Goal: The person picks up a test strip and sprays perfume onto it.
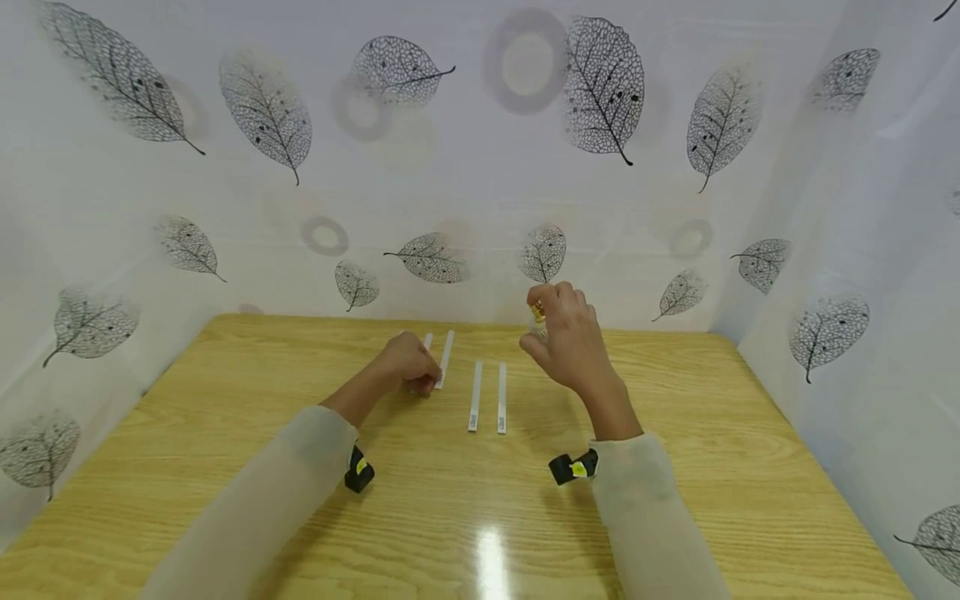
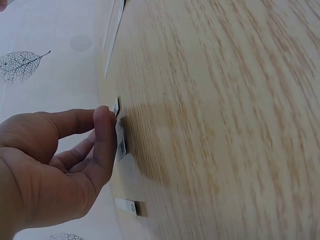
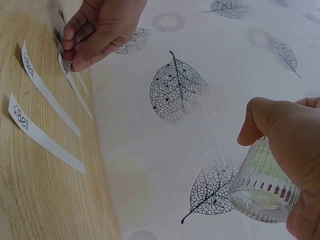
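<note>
In the head view my left hand (image 1: 408, 362) is low over the table, among narrow white paper strips. Thumb and fingertip meet at the printed end of one paper strip (image 2: 116, 106) and seem to pinch it; the exact contact is partly hidden. Another strip (image 2: 131, 206) lies beside that hand in the left wrist view. My right hand (image 1: 570, 333) is raised above the table and grips a small ribbed glass bottle (image 3: 262, 185) holding pale liquid. The bottle's gold top (image 1: 537, 311) shows under the curled forefinger.
Two more paper strips (image 1: 476, 396) lie side by side between my hands, with "Bell" printed on their near ends. A pale curtain (image 1: 480, 183) with leaf prints encloses the wooden table (image 1: 420, 517) at the back and sides. Each wrist wears a black camera (image 1: 358, 471).
</note>
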### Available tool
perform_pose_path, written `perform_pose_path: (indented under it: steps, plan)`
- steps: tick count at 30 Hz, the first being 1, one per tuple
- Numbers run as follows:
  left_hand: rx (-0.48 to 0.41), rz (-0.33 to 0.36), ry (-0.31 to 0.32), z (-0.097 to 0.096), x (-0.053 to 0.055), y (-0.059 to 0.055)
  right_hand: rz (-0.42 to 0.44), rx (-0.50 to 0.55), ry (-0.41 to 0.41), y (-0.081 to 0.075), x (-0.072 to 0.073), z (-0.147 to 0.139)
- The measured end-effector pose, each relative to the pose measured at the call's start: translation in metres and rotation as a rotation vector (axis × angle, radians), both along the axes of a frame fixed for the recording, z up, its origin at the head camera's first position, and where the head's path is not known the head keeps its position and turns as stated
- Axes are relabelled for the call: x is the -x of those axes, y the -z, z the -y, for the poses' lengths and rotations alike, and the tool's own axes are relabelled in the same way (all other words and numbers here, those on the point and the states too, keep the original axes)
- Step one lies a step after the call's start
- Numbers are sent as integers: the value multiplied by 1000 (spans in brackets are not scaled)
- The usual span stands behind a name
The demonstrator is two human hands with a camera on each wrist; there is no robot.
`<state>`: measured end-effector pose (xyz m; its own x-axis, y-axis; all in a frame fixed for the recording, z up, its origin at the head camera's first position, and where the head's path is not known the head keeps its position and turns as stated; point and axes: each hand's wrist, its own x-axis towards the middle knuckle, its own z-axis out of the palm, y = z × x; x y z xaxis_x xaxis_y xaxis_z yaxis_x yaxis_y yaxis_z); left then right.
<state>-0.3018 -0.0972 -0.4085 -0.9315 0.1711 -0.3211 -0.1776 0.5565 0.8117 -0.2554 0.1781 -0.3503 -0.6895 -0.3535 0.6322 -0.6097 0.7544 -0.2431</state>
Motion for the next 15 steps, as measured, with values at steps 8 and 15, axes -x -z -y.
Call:
perform_pose_path:
  steps: [8,15]
  plan:
    - [-5,-36,56,4,-3,0,-7,-1,-4,0,0,0]
    - [-26,-49,80,2,-7,4,-1,0,-13,-1,-1,-1]
